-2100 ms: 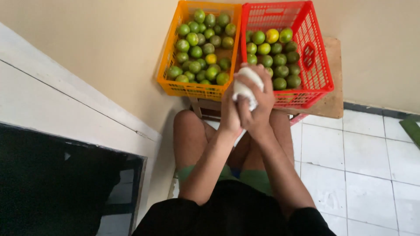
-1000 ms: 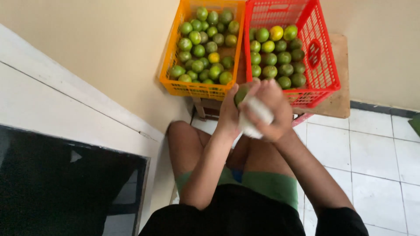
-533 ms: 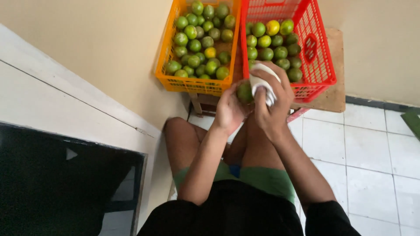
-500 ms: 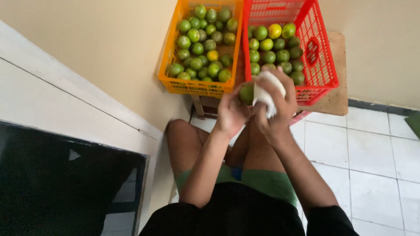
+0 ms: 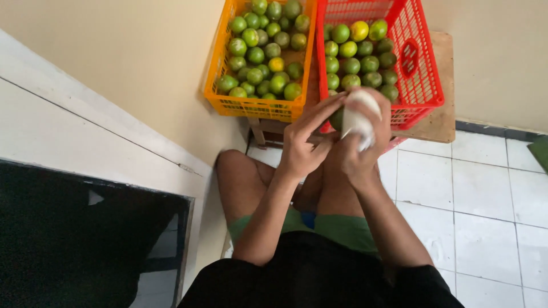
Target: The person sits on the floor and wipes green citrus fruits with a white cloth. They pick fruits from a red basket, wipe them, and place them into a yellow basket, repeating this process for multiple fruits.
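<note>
A green lime [image 5: 337, 118] sits between my two hands, mostly hidden by them. My left hand [image 5: 305, 142] grips it from the left with fingers stretched along its top. My right hand [image 5: 359, 145] presses a white cloth [image 5: 359, 117] against the lime's right side. Both hands hover above my knees, just in front of the baskets. An orange basket [image 5: 228, 100] and a red basket [image 5: 425, 91] stand side by side, each holding several green limes and a few yellow ones.
The baskets rest on a low wooden board [image 5: 439, 122] against a cream wall [image 5: 142, 63]. A white ledge [image 5: 85, 137] with a dark pane [image 5: 74, 239] runs along the left. White floor tiles [image 5: 491, 199] spread to the right.
My hands have stayed together on the lime and cloth, shifting slightly as the cloth turns over the fruit. The camera view drifted a little; the baskets have not moved.
</note>
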